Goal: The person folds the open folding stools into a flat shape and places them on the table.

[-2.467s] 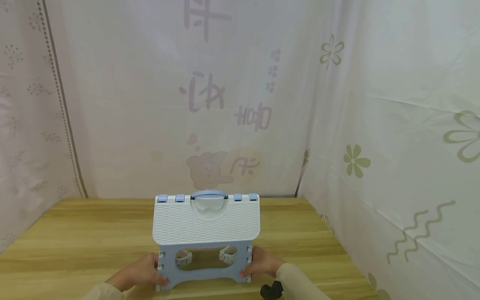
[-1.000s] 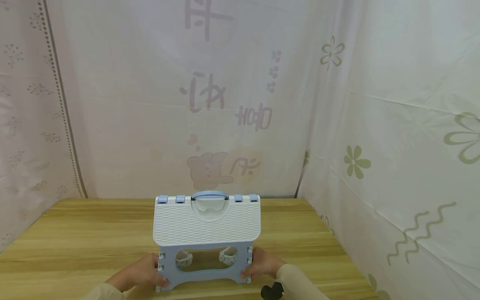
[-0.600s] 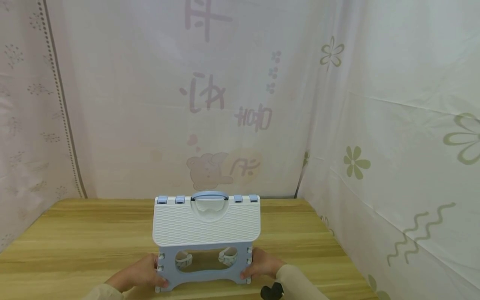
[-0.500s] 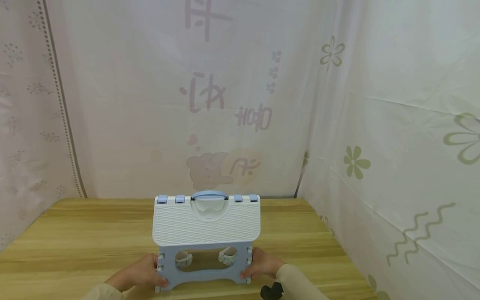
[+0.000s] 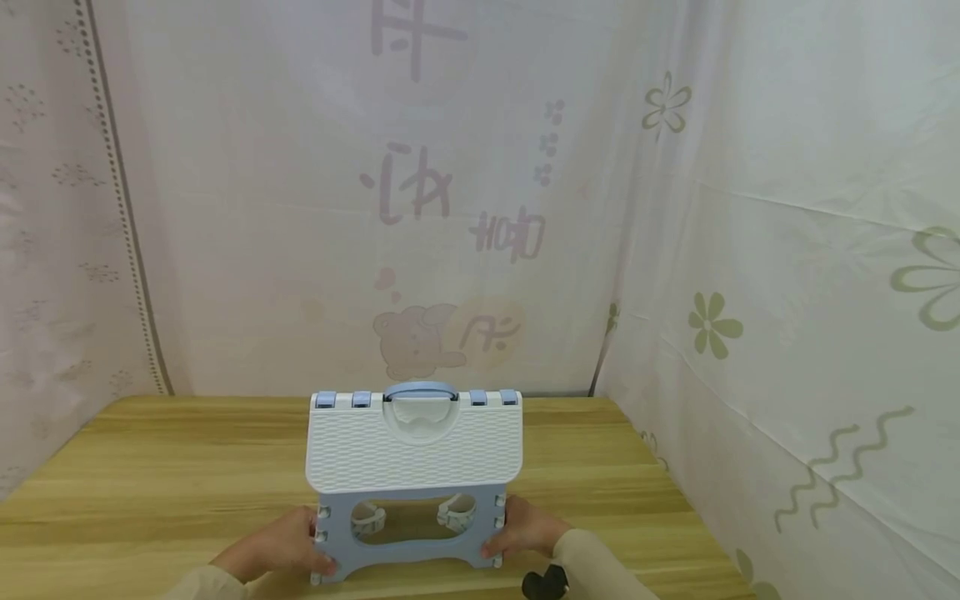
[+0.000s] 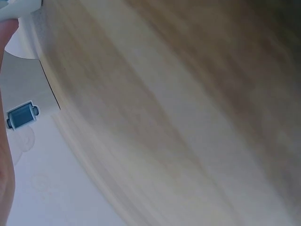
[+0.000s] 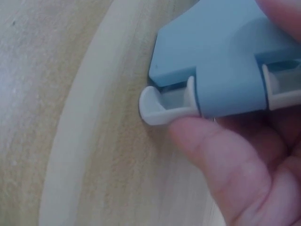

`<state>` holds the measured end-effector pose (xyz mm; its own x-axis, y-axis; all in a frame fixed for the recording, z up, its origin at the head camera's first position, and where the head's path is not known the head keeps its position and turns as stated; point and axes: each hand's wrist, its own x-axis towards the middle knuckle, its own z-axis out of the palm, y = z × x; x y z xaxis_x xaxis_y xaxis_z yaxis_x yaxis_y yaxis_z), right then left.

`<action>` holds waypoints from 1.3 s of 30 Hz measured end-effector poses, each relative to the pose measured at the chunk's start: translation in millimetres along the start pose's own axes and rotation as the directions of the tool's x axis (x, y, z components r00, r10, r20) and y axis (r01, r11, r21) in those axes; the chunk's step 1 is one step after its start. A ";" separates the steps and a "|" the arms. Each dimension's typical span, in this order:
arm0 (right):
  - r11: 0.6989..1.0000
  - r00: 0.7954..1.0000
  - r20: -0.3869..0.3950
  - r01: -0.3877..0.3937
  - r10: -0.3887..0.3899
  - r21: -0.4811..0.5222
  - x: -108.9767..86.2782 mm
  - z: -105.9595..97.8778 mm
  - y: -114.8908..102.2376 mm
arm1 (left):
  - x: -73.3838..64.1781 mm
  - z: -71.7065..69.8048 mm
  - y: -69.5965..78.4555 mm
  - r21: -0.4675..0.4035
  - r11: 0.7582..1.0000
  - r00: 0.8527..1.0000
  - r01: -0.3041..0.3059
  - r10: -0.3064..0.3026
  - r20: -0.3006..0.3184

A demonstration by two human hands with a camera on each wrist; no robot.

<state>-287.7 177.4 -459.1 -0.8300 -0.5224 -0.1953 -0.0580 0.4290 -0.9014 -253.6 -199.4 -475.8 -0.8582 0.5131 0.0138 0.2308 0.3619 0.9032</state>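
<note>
A folding step stool (image 5: 412, 454) stands upright near the table's front edge in the head view. It has a white woven-pattern top panel slanting toward me, blue hinge pieces and a blue carry handle (image 5: 418, 387) along its upper edge. Below the panel is a blue leg frame (image 5: 420, 550) with an opening. My left hand (image 5: 277, 546) grips the frame's lower left side, thumb on the front. On the lower right side my right hand (image 5: 528, 527) holds it likewise. Up close in the right wrist view, fingers (image 7: 230, 165) lie against the blue leg's white hinge knuckles (image 7: 164, 106).
The wood-grain table (image 5: 187, 467) extends behind and to both sides of the stool. Pale printed curtains (image 5: 225, 208) hang along the back, left and right. A small black object (image 5: 545, 581) sits at my right sleeve.
</note>
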 end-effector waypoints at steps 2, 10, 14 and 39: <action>1.000 1.000 0.010 -0.005 0.005 0.004 0.0 -0.9 -0.4 | 0.6 0.2 -1.0 -0.001 1.000 1.000 -0.014 0.014 0.005; 1.000 0.999 0.036 -0.011 0.011 0.017 1.9 -2.5 -1.0 | 4.1 -1.6 -3.2 -0.029 0.997 0.997 -0.067 0.068 0.037; 1.000 0.999 0.038 -0.012 0.011 0.026 2.2 -1.4 0.2 | 3.4 -2.5 -2.5 -0.025 0.998 0.998 -0.049 0.050 0.046; 0.998 0.998 0.060 -0.003 -0.001 0.070 3.7 -2.0 1.9 | 3.7 -1.9 0.0 -0.027 0.999 0.998 -0.039 0.040 0.046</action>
<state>-292.0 177.7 -460.8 -0.7954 -0.5658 -0.2173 -0.0159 0.3779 -0.9257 -257.6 -199.0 -474.9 -0.8264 0.5622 0.0303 0.2515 0.3205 0.9132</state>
